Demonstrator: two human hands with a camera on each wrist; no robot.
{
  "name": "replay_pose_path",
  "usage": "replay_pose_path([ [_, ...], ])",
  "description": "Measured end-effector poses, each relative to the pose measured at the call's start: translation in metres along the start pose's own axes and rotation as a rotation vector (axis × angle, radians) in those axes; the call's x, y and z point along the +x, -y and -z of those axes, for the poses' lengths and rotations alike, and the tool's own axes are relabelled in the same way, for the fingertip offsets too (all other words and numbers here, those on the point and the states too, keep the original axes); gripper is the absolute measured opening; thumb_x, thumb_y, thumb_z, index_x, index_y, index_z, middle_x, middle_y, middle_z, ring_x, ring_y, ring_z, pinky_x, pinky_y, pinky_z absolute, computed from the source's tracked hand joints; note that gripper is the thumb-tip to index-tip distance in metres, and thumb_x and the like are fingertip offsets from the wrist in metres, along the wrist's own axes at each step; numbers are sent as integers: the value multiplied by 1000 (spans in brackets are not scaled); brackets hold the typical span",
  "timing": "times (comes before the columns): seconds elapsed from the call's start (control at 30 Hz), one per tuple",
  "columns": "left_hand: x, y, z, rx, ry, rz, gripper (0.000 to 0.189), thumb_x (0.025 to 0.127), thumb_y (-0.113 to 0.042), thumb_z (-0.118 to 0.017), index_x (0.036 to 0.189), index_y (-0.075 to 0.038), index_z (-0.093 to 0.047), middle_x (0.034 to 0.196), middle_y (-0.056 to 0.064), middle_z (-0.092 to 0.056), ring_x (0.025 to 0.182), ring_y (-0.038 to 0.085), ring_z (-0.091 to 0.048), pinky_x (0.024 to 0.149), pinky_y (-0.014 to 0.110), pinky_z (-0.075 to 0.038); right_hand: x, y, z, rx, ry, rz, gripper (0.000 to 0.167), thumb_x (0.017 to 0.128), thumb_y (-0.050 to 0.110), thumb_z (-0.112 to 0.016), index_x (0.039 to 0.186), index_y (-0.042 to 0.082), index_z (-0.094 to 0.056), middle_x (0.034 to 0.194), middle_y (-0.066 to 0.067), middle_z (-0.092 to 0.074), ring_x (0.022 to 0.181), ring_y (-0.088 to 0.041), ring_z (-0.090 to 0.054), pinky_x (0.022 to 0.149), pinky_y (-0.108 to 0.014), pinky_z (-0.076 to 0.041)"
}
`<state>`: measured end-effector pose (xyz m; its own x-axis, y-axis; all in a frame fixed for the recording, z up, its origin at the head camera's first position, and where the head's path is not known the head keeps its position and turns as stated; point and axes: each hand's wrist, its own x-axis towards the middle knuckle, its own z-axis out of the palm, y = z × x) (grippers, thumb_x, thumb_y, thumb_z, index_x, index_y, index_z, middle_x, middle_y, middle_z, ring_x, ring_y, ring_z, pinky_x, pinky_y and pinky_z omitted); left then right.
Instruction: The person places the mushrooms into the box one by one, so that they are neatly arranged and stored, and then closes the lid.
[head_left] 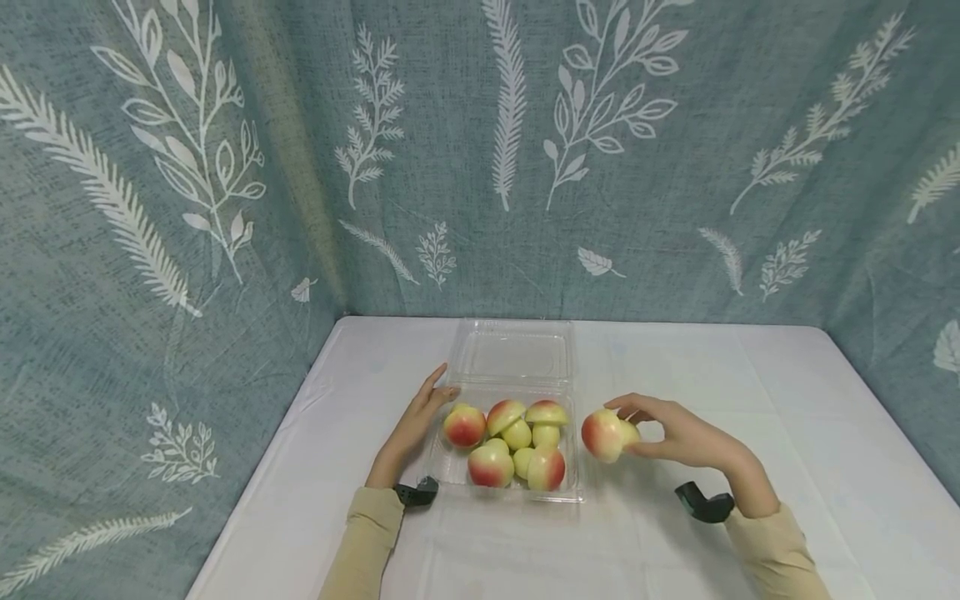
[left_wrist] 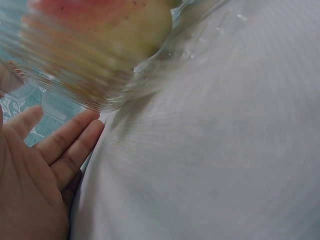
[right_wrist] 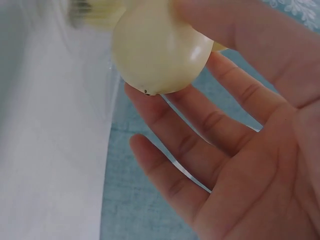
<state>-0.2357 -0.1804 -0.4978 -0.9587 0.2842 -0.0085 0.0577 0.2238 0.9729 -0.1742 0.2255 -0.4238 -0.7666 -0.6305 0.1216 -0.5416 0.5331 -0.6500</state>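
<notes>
My right hand (head_left: 678,435) holds a mushroom-shaped piece (head_left: 602,435) by its pale yellow stem, between thumb and fingers, just right of the box. Its rounded cap is red and yellow and faces left. In the right wrist view the smooth stem end (right_wrist: 155,55) sits between thumb and fingertips. A clear plastic box (head_left: 517,494) lies with several similar mushroom-shaped pieces (head_left: 491,467) inside, some upright, some tipped over. At the box's left wall is my left hand (head_left: 414,421), its fingers extended; in the left wrist view the fingertips (left_wrist: 92,120) reach the ribbed plastic.
The box's hinged lid (head_left: 513,354) lies folded back behind it. A white cloth covers the table (head_left: 712,367). Blue-green curtains (head_left: 465,167) with white leaf patterns hang behind and at both sides. Each wrist wears a black device (head_left: 705,502).
</notes>
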Motion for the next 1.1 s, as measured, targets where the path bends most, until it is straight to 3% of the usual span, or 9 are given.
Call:
replay_pose_path([
  [0.1,-5,-12,-1,17,8,-5,53,102,-21,-36,149,-9,-16,132,25,-49,125,38,-43,110,53,-20,4,3,-1,11,-6,14,51,84,28,-69,130,18,-49,122,-1,-57,101,-12,-58,85,-36,-49],
  [0.27,-8,-18,-2,33,12,8,52,102,-22,-36,149,-10,-17,133,24,-49,126,37,-43,111,52,-20,11,7,-3,27,-15,29,50,84,25,-70,129,19,-49,121,1,-57,101,-12,-57,86,-35,-48],
  [0.4,-6,-13,-2,31,7,-6,52,102,-23,-36,149,-9,-17,132,25,-50,125,38,-43,110,54,-20,17,12,-6,43,-23,35,50,84,26,-70,129,20,-49,121,3,-57,100,-12,-58,85,-33,-48],
  [0.63,6,17,-1,29,-27,-7,53,101,-34,-37,148,-20,-20,132,20,-51,125,34,-44,110,53,-19,30,20,-14,67,-23,60,50,84,28,-69,129,21,-49,120,5,-57,100,-10,-57,87,-33,-47],
  [0.7,6,19,-1,39,-30,-21,54,100,-36,-37,148,-20,-20,131,20,-52,125,34,-45,110,54,-19,33,22,-16,76,-24,75,49,84,28,-69,129,21,-49,121,5,-57,100,-11,-57,87,-33,-47],
  [0.87,-4,-5,-2,33,-3,-5,53,101,-27,-36,149,-13,-18,132,24,-50,126,37,-43,110,54,-19,40,27,-20,84,-17,91,49,85,27,-68,130,20,-49,121,6,-56,100,-11,-56,88,-31,-47],
  [0.93,-4,-7,-2,30,1,1,52,102,-25,-36,149,-11,-17,132,25,-49,126,38,-42,110,54,-19,42,29,-21,82,-13,92,50,85,26,-68,130,19,-49,122,5,-56,101,-11,-56,88,-31,-47],
  [1.1,5,17,-1,14,-29,-7,54,100,-35,-39,148,-21,-20,132,20,-51,126,34,-43,111,52,-19,47,31,-25,76,-19,117,50,85,24,-69,130,17,-49,123,5,-56,101,-10,-56,88,-30,-47],
])
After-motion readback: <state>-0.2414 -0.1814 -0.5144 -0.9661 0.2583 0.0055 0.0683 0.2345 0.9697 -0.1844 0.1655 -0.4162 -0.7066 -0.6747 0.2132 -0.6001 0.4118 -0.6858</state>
